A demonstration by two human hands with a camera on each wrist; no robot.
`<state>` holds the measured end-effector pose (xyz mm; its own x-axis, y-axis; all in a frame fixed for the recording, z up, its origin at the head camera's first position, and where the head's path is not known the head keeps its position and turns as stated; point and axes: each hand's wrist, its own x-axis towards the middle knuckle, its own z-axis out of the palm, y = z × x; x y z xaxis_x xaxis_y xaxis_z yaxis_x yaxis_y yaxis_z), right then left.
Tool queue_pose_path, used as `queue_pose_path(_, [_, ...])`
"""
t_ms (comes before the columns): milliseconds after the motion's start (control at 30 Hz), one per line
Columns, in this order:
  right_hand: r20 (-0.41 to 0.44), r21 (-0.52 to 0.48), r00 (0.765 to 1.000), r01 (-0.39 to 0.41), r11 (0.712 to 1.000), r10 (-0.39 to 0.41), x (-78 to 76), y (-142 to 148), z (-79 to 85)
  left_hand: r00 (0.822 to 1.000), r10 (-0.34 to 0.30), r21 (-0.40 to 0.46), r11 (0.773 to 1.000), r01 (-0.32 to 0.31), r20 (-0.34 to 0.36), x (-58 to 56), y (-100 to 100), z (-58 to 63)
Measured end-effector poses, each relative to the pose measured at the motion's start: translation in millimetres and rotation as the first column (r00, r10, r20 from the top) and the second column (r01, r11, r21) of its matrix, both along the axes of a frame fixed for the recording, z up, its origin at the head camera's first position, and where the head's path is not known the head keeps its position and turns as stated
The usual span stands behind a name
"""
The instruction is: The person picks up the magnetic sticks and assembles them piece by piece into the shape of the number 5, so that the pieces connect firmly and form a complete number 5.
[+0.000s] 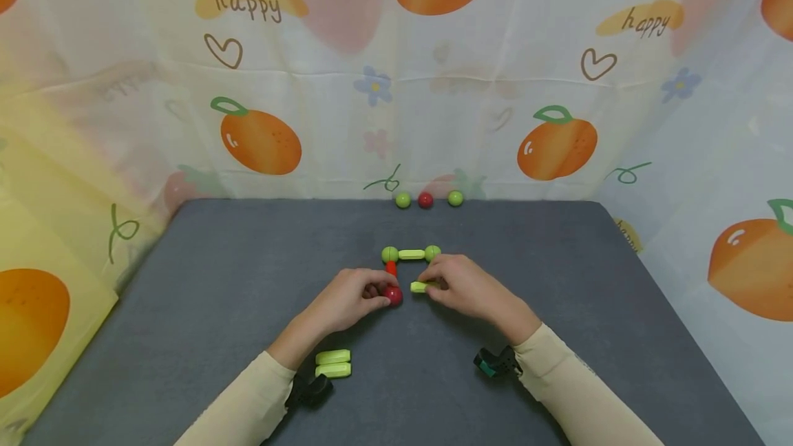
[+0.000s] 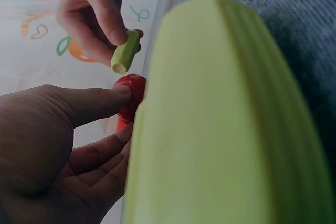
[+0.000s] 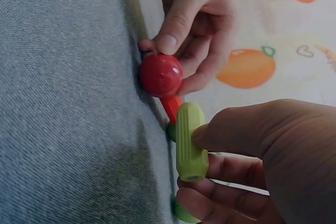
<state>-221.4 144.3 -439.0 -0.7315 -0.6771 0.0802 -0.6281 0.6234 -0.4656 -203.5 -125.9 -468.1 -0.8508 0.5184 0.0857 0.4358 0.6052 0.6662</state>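
Head view: on the grey table (image 1: 204,336), nearest, two loose rods (image 1: 333,369), both green, are laid side by side by the left wrist. Beyond them, the red ball (image 1: 394,296) is pinched between thumb and fingers of the left hand (image 1: 356,299). To its right, a green held rod (image 1: 418,287) is clamped between thumb and fingers of the right hand (image 1: 461,285), apart from the ball; in the right wrist view, it is seen clear of the table. The red ball is joined by a red rod (image 1: 391,268) to a green ball (image 1: 389,255), which is linked by a green crossbar (image 1: 411,255) to a second green ball (image 1: 433,252), partly covered by the right hand. Farthest, three balls (image 1: 425,200) are lined up at the table's back edge, before a fruit-printed curtain (image 1: 434,122).
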Motion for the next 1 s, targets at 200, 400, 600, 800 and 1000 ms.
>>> queue_pose_path(200, [0.001, 0.019, 1.0, -0.012, 1.0, 0.012, 1.3, -4.5, -4.1, 1.0, -0.001, 0.007, 1.0, 0.001, -0.001, 0.1, -0.4, -0.8])
queue_pose_path(400, [-0.005, 0.026, 1.0, -0.027, 0.999, 0.027, 3.1, -7.0, -9.0, 1.0, -0.003, 0.007, 1.0, 0.003, 0.003, 0.1, 0.4, 0.1])
queue_pose_path(600, [-0.019, 0.016, 1.0, -0.024, 1.0, 0.025, 5.2, -8.4, -11.9, 1.0, -0.004, 0.005, 1.0, 0.004, 0.001, 0.0, 0.9, 0.8])
queue_pose_path(800, [-0.023, -0.005, 0.999, -0.036, 0.999, 0.036, 4.7, -9.5, -13.5, 1.0, -0.01, 0.007, 1.0, 0.01, 0.0, 0.3, 0.2, 0.5])
queue_pose_path(1000, [-0.001, 0.012, 1.0, -0.017, 1.0, 0.017, 3.9, -10.1, -14.8, 1.0, -0.017, 0.007, 1.0, 0.017, -0.001, 0.2, -0.2, 0.5])
